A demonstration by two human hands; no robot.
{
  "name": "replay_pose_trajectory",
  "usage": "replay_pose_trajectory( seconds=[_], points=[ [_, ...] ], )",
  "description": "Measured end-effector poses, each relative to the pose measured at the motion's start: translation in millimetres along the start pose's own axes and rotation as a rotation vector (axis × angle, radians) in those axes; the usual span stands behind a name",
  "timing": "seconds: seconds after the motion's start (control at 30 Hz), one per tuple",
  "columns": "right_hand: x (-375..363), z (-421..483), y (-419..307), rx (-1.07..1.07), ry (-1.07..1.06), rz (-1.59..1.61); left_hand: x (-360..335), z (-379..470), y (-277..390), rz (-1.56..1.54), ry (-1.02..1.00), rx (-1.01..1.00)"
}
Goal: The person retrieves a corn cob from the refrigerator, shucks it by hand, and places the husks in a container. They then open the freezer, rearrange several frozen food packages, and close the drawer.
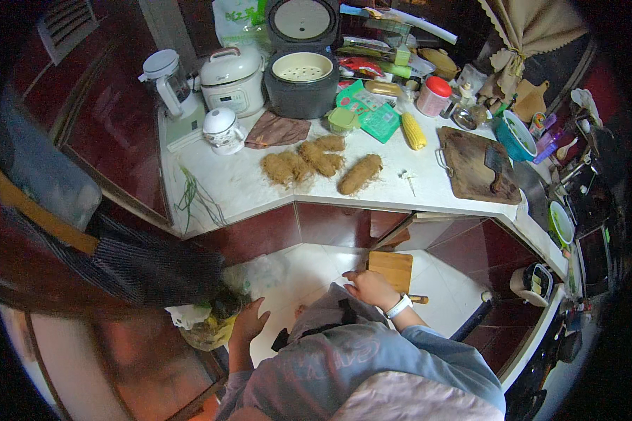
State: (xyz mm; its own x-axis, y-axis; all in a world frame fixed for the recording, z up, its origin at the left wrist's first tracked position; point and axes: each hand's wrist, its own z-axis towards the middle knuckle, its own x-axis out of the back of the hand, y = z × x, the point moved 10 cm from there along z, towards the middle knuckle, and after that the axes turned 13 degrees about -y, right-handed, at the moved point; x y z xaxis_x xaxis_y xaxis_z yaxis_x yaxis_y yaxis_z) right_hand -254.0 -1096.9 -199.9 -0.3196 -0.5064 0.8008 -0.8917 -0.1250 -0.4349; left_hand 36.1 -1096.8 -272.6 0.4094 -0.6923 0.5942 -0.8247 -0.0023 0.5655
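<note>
My left hand (250,322) hangs low beside my body with its fingers apart, near a bin bag (205,334) of scraps. In front of my waist, my right hand (371,288) holds nothing that I can see; it is next to a small wooden stool or board (392,267) low down. On the white counter (258,202) lie a brown hairy tuber (361,173), more hairy brown pieces (316,155), a corn cob (413,131) and green onion stalks (189,194). A cleaver (494,166) rests on a dark wooden cutting board (463,168) at the right.
An open rice cooker (301,87), a white cooker (231,81), a blender (171,84) and a lidded white mug (224,131) stand along the back left. A red-lidded jar (433,96) and a teal basin (516,136) are farther right. Dark striped cloth (152,258) hangs at the left.
</note>
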Motion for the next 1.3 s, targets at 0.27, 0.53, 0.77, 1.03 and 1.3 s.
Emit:
replay_pose_trajectory(
  seconds=[0.27, 0.53, 0.77, 1.03, 1.3],
  points=[
    [84, 34, 37, -0.061, 0.224, 0.030, 19, 26, 5, -0.042, 0.021, -0.010],
    [269, 151, 126, 0.014, 0.673, 0.212, 46, 60, 29, -0.044, 0.186, 0.010],
    [306, 280, 168, -0.225, 0.578, -0.125, 62, 113, 75, -0.292, 0.272, 0.064],
    [299, 315, 177, -0.199, 0.394, -0.117, 52, 138, 104, -0.282, 0.262, 0.021],
    [318, 293, 196, -0.161, 0.496, 0.126, 71, 161, 116, -0.258, 0.203, 0.019]
  ],
)
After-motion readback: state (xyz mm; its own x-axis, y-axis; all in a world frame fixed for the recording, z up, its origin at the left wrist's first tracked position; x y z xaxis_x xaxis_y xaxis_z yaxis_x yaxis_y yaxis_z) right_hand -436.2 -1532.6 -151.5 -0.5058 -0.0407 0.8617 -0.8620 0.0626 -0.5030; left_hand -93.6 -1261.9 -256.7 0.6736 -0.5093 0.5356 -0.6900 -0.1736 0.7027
